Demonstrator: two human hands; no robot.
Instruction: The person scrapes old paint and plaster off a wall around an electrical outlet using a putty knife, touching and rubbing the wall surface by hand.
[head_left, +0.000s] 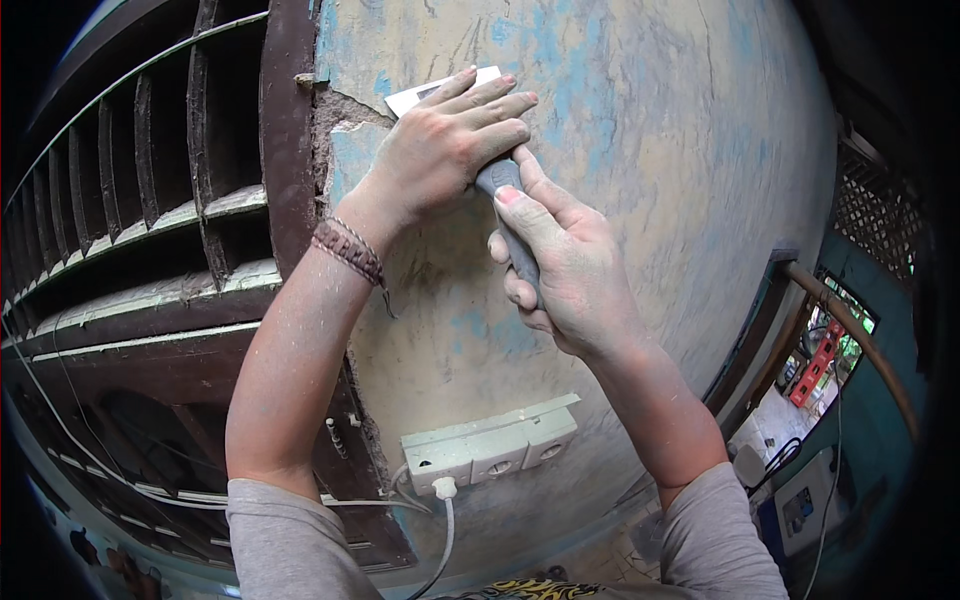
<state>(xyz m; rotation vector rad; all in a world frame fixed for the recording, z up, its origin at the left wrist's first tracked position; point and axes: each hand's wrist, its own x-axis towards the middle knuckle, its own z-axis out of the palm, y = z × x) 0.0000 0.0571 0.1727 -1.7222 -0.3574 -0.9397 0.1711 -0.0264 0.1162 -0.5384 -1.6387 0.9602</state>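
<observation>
My right hand (574, 251) is wrapped around the grey handle (517, 247) of a wide scraper, its thumb lying along the top. The scraper's pale blade (409, 100) rests against the wall and shows only at its far edge. My left hand (457, 142) lies flat over the blade with fingers apart, hiding most of it and the join to the handle. Both hands are dusted with pale powder. Cream plaster with blue paint patches and scratches covers the wall (660, 187). Broken plaster (326, 135) exposes rough material left of the blade.
A dark wooden frame (289, 142) with barred openings borders the wall on the left. Below my hands, a socket box (487, 442) holds a white plug (445, 487) with a hanging cable. At right, a wooden pole (847, 322) slants near a red spirit level (817, 364).
</observation>
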